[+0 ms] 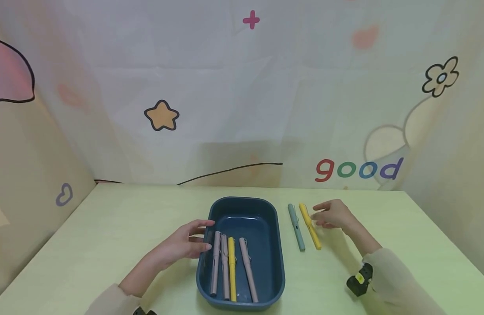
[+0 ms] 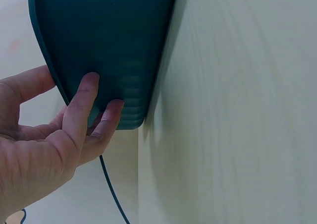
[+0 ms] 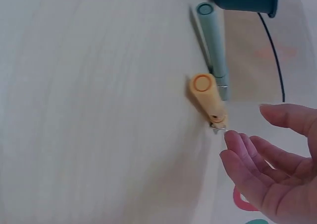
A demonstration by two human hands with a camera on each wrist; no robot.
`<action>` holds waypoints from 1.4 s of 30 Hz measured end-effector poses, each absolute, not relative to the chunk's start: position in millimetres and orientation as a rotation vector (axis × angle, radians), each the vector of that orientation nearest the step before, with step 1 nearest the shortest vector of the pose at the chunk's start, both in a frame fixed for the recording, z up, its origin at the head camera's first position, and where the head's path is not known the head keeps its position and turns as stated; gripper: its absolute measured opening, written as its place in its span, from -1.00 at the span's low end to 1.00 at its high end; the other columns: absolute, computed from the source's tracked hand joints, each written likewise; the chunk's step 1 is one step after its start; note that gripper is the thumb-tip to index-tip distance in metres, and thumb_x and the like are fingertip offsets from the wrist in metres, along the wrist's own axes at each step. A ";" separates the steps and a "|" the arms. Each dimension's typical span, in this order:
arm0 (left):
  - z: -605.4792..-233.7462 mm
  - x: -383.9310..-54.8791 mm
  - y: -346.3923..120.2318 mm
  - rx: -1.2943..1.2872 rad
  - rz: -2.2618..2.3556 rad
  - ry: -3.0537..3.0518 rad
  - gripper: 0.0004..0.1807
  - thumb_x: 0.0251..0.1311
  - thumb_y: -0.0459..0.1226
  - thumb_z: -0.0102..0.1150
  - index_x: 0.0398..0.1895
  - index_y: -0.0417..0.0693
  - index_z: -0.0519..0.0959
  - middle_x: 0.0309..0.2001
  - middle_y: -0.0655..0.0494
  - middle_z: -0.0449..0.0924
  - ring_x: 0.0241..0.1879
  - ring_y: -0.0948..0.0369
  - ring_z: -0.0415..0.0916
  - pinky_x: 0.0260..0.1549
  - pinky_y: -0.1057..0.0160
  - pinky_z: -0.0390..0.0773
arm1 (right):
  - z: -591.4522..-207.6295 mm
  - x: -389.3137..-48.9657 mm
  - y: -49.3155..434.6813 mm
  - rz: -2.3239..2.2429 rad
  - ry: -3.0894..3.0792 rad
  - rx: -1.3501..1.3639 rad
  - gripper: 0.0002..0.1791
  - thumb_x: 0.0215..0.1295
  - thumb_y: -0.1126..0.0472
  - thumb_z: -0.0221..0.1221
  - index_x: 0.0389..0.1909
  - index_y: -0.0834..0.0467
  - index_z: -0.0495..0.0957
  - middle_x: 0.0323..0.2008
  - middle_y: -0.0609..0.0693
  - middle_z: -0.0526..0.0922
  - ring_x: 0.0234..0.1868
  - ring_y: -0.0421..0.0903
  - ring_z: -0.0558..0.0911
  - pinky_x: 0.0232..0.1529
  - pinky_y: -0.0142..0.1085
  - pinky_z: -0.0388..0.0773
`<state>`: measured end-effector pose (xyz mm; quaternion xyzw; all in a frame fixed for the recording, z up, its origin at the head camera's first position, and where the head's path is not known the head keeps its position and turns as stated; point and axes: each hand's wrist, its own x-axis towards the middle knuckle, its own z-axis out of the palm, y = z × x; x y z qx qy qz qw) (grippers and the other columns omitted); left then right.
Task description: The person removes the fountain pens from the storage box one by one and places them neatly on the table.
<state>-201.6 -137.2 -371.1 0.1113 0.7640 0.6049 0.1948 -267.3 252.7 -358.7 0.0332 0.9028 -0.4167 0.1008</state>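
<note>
A dark blue rectangular bin (image 1: 261, 258) stands on the table. Inside lie three mauve pens (image 1: 247, 269) and a yellow pen (image 1: 232, 271), lengthwise toward its near end. My left hand (image 1: 188, 240) rests its fingers against the bin's left wall and rim; in the left wrist view, two fingertips (image 2: 89, 80) touch the outer wall. To the right of the bin, a green pen (image 1: 296, 227) and a second yellow pen (image 1: 310, 227) lie side by side. My right hand (image 1: 333, 214) is just right of that yellow pen, thumb and fingers apart, holding nothing.
The pale table (image 1: 139, 218) extends to both sides of the bin. A printed cloth backdrop (image 1: 234, 109) rises behind it, with side panels at left and right. A black device (image 1: 360, 280) is strapped at the right wrist.
</note>
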 end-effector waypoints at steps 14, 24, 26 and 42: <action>-372.3 -203.6 -138.3 0.309 1.712 2.109 -0.33 0.09 -0.38 0.20 0.28 -0.19 0.19 0.18 -0.28 0.26 0.01 -0.02 0.45 -0.16 0.04 0.56 | -323.6 -239.5 232.4 -1.354 2.674 -0.191 -0.46 0.14 0.18 0.22 0.10 0.38 0.39 -0.09 0.26 0.57 -0.14 0.04 0.59 -0.11 -0.21 0.57; -372.4 -203.3 -139.4 0.313 1.717 2.095 -0.32 0.08 -0.37 0.21 0.28 -0.19 0.18 0.19 -0.30 0.23 0.02 -0.02 0.44 -0.15 0.03 0.55 | -313.5 -216.8 204.6 -1.394 2.629 -0.371 -0.47 0.10 0.20 0.25 0.08 0.36 0.43 -0.15 0.19 0.60 -0.18 -0.02 0.60 -0.13 -0.21 0.57; -372.0 -203.4 -139.1 0.316 1.716 2.098 -0.32 0.08 -0.37 0.21 0.28 -0.19 0.18 0.20 -0.30 0.23 0.02 -0.02 0.44 -0.14 0.03 0.55 | -311.6 -213.4 198.5 -1.399 2.624 -0.385 -0.47 0.10 0.19 0.26 0.08 0.35 0.43 -0.15 0.20 0.60 -0.18 -0.01 0.61 -0.13 -0.20 0.57; -372.1 -203.5 -137.8 0.292 1.704 2.138 -0.35 0.09 -0.38 0.20 0.27 -0.16 0.21 0.18 -0.27 0.26 0.01 -0.02 0.44 -0.15 0.05 0.55 | -322.4 -202.8 151.6 -1.382 2.540 -0.590 -0.44 0.03 0.26 0.30 0.05 0.43 0.42 -0.18 0.24 0.60 -0.20 -0.01 0.61 -0.19 -0.25 0.59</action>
